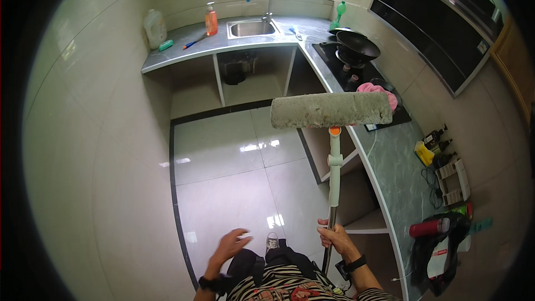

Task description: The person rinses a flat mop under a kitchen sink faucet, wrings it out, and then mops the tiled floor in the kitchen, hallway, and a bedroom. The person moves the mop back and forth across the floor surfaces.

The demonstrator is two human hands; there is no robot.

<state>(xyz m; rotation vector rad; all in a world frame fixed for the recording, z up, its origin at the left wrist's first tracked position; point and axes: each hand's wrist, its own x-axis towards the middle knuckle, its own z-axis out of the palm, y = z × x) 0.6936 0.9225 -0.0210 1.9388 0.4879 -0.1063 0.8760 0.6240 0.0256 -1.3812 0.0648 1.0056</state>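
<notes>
Yr R hand [337,238] is wrapped round the mop [335,173] by its pole [332,216], w/ the grey sponge head [331,110] held up, nearer you than the sink [252,28] & R of it. Yr L hand [229,245] is empty, fingers loosely bent, apart from the mop & well this side of the sink. Orange pump bottle [211,22] just L of sink, white jug [155,29] further L. Wok [359,46] on hob [334,67], R of sink; pink cloth [392,99] part-hidden behind the head.
</notes>
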